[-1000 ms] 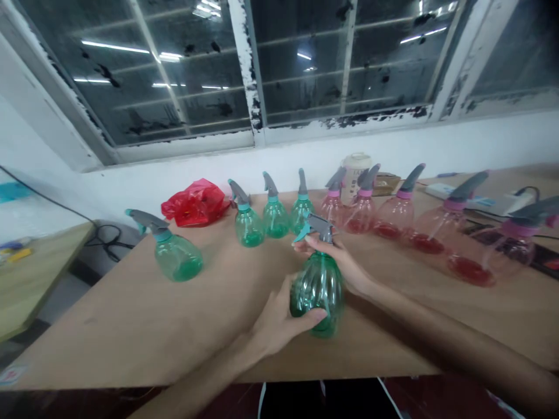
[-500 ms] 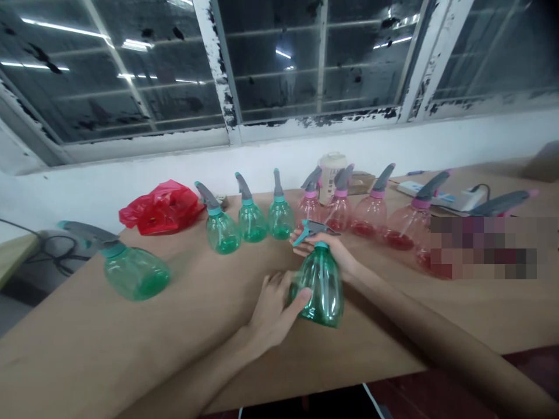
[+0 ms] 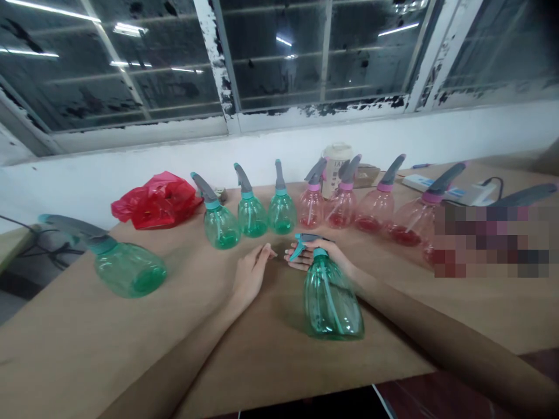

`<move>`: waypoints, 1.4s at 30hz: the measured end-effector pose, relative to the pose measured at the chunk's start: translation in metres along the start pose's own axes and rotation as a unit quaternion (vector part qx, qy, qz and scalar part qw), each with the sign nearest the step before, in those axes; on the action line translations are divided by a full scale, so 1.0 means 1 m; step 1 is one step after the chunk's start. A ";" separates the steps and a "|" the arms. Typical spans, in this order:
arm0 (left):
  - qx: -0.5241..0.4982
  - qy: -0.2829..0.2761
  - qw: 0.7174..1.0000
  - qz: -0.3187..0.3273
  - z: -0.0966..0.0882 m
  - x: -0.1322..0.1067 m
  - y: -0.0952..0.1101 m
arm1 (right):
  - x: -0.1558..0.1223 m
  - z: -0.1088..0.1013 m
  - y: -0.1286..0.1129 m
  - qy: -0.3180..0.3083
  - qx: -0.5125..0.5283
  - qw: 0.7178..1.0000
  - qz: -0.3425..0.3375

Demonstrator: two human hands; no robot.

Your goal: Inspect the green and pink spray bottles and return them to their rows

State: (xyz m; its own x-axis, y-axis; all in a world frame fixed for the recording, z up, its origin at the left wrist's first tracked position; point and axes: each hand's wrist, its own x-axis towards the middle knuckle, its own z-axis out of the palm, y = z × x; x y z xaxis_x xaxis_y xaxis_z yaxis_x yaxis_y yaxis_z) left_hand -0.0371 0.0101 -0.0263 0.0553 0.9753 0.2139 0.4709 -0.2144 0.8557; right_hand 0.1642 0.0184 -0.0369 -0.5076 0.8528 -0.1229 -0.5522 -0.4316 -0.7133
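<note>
Partly hidden right hand [image 3: 337, 254] gripping green bottle [image 3: 334, 305], left hand [image 3: 251, 272], grip unclear, rightmost bottle [image 3: 526, 195] pixelated

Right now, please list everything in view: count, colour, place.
Held ribbed plastic spray bottle: 1, green, front centre
Other plastic spray bottles: 4, green, left and back
Rounded plastic spray bottles: 5, pink, right, one blurred
Crumpled plastic bag: 1, red, back left
Cylindrical printed container: 1, white, back
Boxy object: 1, brown, beside container
Power strip: 1, white, back right
Pen-like object: 1, blue, back right
Wooden tables: 2, brown, centre, left
Cables: count unclear, black, left
Window panes: several, dark, back
Left hand: 1, bare, beside held bottle
Right hand: 1, bare, on held bottle
</note>
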 end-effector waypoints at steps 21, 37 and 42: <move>-0.189 0.020 0.979 -0.068 0.005 0.013 -0.011 | -0.027 0.040 0.000 -0.024 -0.003 0.999 -0.028; -0.220 0.062 0.972 -0.049 0.009 0.009 -0.010 | -0.011 0.027 0.016 -0.017 0.090 0.993 0.067; -0.217 0.067 0.973 -0.048 0.010 0.008 -0.007 | -0.012 0.025 0.016 0.038 0.082 0.995 0.034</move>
State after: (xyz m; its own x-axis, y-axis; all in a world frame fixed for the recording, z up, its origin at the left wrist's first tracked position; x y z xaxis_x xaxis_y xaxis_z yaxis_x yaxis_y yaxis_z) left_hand -0.0309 0.0204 -0.0353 -0.0996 0.9824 0.1578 0.0501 -0.1535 0.9869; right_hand 0.1447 -0.0060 -0.0291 -0.4995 0.8370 -0.2234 -0.6225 -0.5261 -0.5794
